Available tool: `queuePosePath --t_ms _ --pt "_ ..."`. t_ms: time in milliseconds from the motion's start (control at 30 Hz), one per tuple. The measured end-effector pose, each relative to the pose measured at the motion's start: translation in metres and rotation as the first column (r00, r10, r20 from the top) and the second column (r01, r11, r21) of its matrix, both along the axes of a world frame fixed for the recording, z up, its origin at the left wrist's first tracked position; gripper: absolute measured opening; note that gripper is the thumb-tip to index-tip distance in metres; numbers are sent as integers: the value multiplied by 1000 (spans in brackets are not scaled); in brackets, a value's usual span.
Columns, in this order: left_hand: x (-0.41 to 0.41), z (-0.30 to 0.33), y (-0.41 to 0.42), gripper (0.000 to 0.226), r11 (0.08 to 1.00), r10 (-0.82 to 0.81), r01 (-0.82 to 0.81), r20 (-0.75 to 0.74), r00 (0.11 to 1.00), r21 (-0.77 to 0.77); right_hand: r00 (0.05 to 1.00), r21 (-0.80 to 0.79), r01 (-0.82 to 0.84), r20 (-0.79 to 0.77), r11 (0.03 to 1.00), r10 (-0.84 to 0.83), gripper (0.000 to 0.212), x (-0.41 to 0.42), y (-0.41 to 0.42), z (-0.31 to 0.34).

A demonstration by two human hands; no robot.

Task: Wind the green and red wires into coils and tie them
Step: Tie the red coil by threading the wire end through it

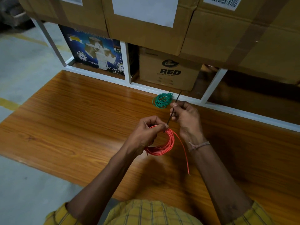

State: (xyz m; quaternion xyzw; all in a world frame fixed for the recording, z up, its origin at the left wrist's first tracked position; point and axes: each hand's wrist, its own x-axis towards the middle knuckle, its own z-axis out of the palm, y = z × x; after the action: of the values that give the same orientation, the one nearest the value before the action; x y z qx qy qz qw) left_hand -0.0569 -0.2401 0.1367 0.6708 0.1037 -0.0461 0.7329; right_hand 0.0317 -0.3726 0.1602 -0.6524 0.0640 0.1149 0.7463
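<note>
A coil of red wire point(167, 144) hangs just above the wooden table point(78, 117), pinched at its top by my left hand point(146, 132). One loose red end trails down to the right. A thin black tie point(174, 110) runs from the coil's top up through my right hand point(185, 116), which grips it between thumb and fingers. The green wire point(162, 100) lies on the table as a small coil near the far edge, with a black tie sticking out of it, just left of my right hand.
A white metal rack point(128, 69) stands right behind the table, holding a blue tape carton point(95, 51) and a brown "RED" box point(168, 70). Large cardboard boxes point(227, 33) sit on top. Grey floor lies to the left.
</note>
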Motion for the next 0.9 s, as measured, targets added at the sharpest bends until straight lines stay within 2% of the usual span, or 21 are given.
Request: queuePosePath --t_ms 167,267,333,433,500,567,633,733,800,833,867,900 --pt "7 -11 -3 16 999 -42 42 -10 999 5 999 16 13 -30 1000 -13 13 6 -1 -6" --pt "16 -19 -2 9 998 -34 32 -30 999 -62 999 -1 -21 -45 1000 21 13 15 -8 -11" --pt "25 -28 -1 9 993 -22 16 -46 999 -116 991 -55 -117 -77 992 112 11 21 -21 -12" --pt "40 -40 -3 18 980 -7 -8 -74 997 -200 952 -232 -299 -135 926 274 31 19 -48 -13" --pt "52 -46 -6 21 963 7 -28 -79 997 -270 921 -280 -389 -155 878 358 32 9 -61 -19" --pt "70 -53 -11 17 947 25 -48 -73 997 -318 914 -291 -406 -130 866 384 23 7 -68 -31" --pt "89 -54 -16 17 952 23 -42 -64 998 -305 931 -321 -364 -112 874 347 21 15 -69 -43" --pt "118 -53 -22 22 988 66 -70 -38 997 -138 972 -346 -232 -106 909 208 20 41 -69 -64" --pt "135 -58 -16 18 983 109 -116 58 992 143 990 -356 -127 -101 926 97 20 63 -72 -76" --pt "142 -63 -10 21 925 107 -146 127 986 350 993 -357 -81 -107 931 46 21 73 -74 -80" --pt "150 -70 -3 32 817 81 -173 188 979 551 994 -359 -44 -113 932 3 21 84 -74 -83" --pt "159 -77 4 46 702 41 -194 233 972 685 992 -366 -13 -122 931 -34 22 95 -75 -86"
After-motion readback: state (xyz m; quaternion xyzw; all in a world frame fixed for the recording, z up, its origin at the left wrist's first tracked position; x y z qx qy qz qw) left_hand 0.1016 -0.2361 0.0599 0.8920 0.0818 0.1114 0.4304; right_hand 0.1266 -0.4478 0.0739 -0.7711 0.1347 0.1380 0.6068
